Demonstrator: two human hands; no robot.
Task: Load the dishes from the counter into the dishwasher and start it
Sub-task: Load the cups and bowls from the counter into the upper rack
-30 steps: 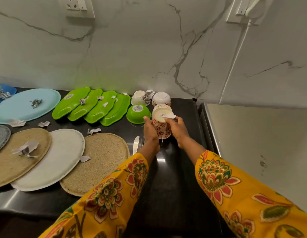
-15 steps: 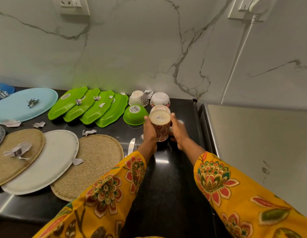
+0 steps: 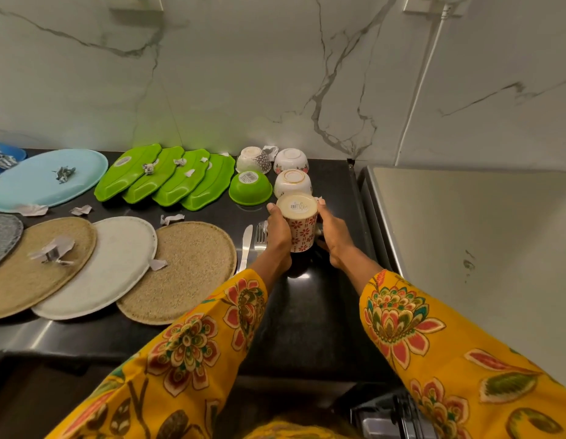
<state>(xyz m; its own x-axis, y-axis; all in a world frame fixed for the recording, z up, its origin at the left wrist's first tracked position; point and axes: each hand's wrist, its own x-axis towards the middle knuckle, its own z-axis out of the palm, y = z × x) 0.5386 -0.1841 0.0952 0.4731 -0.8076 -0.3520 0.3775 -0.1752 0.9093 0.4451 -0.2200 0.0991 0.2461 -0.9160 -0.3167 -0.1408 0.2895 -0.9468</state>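
Two hands clasp an upturned white mug with red flower print [image 3: 299,224]: your left hand [image 3: 276,231] wraps its left side, your right hand [image 3: 333,237] presses the right, fingers closed on it. It sits at or just above the glossy black counter [image 3: 307,312]; contact is unclear. Just left lie a steel knife [image 3: 246,245] and fork [image 3: 260,237]; behind it, an overturned white bowl [image 3: 292,182]

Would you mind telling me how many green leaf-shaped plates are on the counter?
4, overlapping in a row at the back of the counter: first, second, third and fourth, beside the green bowl. None seems hidden.
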